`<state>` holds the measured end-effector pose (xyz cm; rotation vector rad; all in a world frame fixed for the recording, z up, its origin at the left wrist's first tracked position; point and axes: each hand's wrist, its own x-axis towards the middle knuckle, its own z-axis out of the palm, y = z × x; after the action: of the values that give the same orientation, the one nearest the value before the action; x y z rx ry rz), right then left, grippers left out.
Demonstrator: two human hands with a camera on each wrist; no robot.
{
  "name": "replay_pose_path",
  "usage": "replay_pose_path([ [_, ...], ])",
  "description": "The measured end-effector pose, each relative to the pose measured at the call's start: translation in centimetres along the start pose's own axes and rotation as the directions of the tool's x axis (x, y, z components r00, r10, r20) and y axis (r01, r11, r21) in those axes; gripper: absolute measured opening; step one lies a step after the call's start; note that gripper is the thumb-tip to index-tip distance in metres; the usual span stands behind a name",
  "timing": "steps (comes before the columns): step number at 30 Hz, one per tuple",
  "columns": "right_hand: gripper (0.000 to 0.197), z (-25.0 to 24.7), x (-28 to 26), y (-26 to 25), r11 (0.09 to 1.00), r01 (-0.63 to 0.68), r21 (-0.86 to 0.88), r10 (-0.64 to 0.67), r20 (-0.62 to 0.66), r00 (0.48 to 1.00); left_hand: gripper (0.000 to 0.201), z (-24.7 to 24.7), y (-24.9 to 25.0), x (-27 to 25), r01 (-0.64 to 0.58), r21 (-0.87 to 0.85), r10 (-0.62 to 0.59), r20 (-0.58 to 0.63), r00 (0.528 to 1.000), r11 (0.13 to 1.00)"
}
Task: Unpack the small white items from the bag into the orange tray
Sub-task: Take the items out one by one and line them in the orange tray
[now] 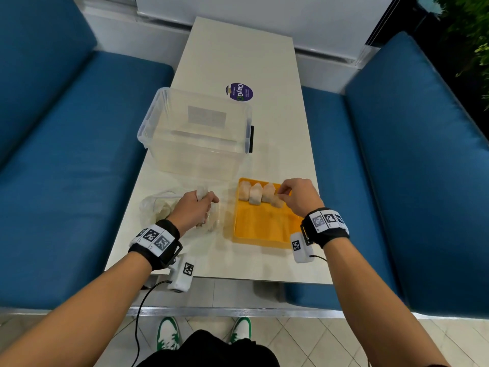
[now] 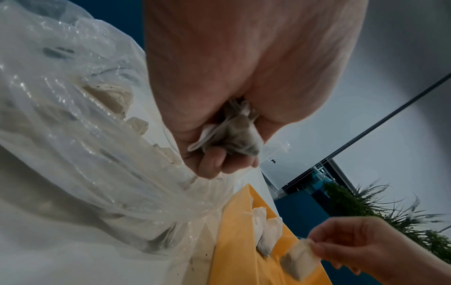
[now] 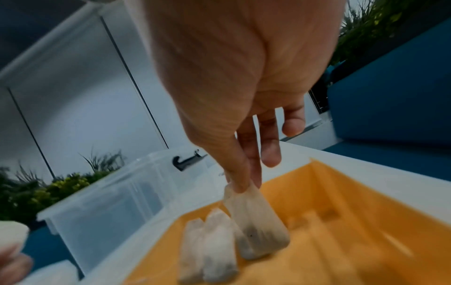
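Observation:
A clear plastic bag (image 1: 156,207) (image 2: 73,135) with several small white sachets inside lies on the table's left. My left hand (image 1: 209,205) (image 2: 219,158) is over the bag, fingers curled round a crumpled white sachet (image 1: 201,192) (image 2: 234,135). To the right is the orange tray (image 1: 259,229) (image 3: 341,221) (image 2: 236,241), with three sachets (image 1: 255,193) (image 3: 209,241) in a row at its far end. My right hand (image 1: 281,194) (image 3: 244,183) pinches a fourth sachet (image 1: 277,201) (image 3: 258,221) (image 2: 300,258) by its top, its lower end beside the row.
A clear, empty storage bin (image 1: 195,133) (image 3: 109,202) stands just behind the bag and tray. A purple round sticker (image 1: 239,92) lies on the table beyond it. Blue benches (image 1: 66,154) flank the narrow white table (image 1: 238,49) on both sides.

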<state>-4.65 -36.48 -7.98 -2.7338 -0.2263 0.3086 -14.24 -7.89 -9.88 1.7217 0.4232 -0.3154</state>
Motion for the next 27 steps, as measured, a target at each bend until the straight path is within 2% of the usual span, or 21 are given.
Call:
replay_pose_path([
  [5, 0.018, 0.8, 0.6, 1.3, 0.991, -0.066, -0.12, 0.069, 0.025, 0.997, 0.029, 0.0, -0.3, 0.2, 0.008, 0.012, -0.008, -0.001, 1.0, 1.0],
  [17, 0.016, 1.3, 2.1, 1.7, 0.956, -0.037, -0.292, -0.001, -0.13, 0.992, 0.028, -0.4, -0.4, 0.5, 0.014, 0.065, -0.013, -0.022, 1.0, 0.998],
  [27, 0.017, 1.5, 2.9, 1.6, 0.97, -0.078, -0.23, 0.045, -0.144, 0.989, 0.029, -0.6, -0.4, 0.8, 0.018, 0.062, -0.017, -0.019, 1.0, 0.998],
])
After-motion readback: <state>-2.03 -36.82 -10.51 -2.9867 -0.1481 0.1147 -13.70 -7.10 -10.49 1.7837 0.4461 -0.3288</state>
